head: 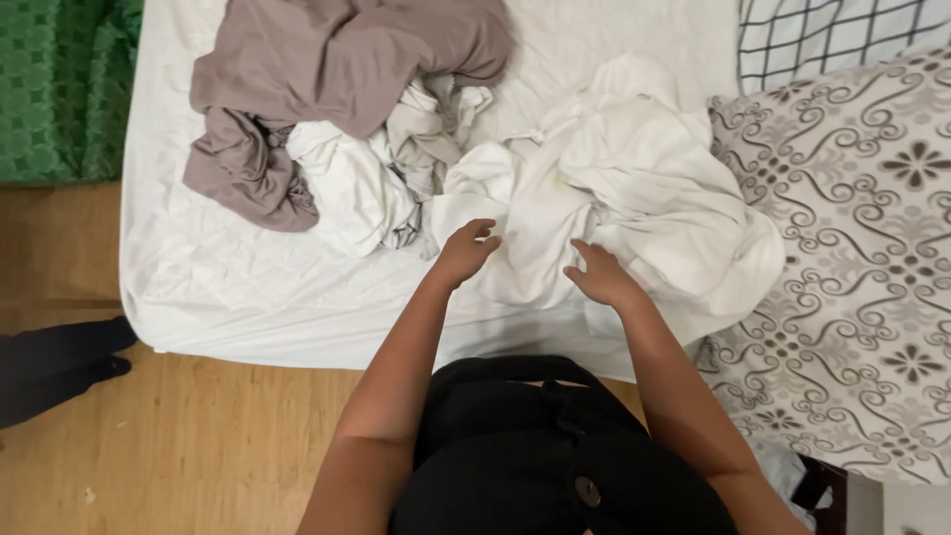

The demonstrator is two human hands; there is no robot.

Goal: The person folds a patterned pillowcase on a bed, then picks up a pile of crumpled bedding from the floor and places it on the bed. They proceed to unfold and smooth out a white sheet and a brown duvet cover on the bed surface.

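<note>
1. Fingers of the left hand (466, 250) are loosely curled and spread, with nothing caught between them; the fingertips hover at the near edge of a crumpled white sheet (614, 198), touching it lightly or just short of it — the head view does not settle which.
2. Fingers of the right hand (599, 275) are relaxed and slightly bent, palm down, resting on the same white sheet without gripping a fold.
3. Both bare forearms reach forward from the bottom of the head view, above a black garment (555, 456) worn by the person, which has a round button at its front.
4. That white sheet lies in a rumpled heap on the right half of a bed (198, 287) covered in a white fitted sheet, directly ahead of both hands.
5. To the left of the heap sits a second bundle of white cloth (357, 188), and partly over it lies a large taupe-brown cloth (327, 69), bunched toward the far left of the bed.
6. On the right, a grey and cream quilt (862, 267) with a scrolling flower pattern lies just beside the white heap, touching its edge.
7. Above the quilt, a white cloth with a dark grid pattern (842, 35) shows at the far corner.
8. Wooden floor (188, 446) runs along the near side of the bed, and a green patterned fabric (59, 89) fills the far left corner.
</note>
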